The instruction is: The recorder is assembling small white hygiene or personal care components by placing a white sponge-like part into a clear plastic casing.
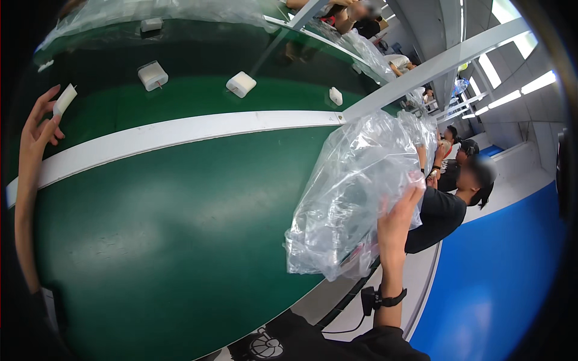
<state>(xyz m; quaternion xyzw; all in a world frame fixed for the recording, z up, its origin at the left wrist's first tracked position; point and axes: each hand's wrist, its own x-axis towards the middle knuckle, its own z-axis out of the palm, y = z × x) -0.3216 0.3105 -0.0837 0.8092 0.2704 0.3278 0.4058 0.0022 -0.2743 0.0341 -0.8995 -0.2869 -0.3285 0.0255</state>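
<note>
At the far left, my left hand (41,120) reaches over the white rail and pinches a small white power adapter (64,100), a thin metal pin showing at its upper end. My right hand (398,210) is on the near right side of a large clear plastic bag (346,198), its fingers bent against the crumpled film and partly blurred. Beyond the rail, similar white adapters lie apart on the dark green belt: one (153,76) at left with a prong showing, another (241,84) near the middle, and one (336,96) farther right.
A white rail (198,129) separates the belt from the green worktop (162,228). A slanting metal post (433,71) rises beside the bag. More plastic film (162,12) lies along the far side. Another person in black (442,210) sits close at right, beside a blue floor (494,265).
</note>
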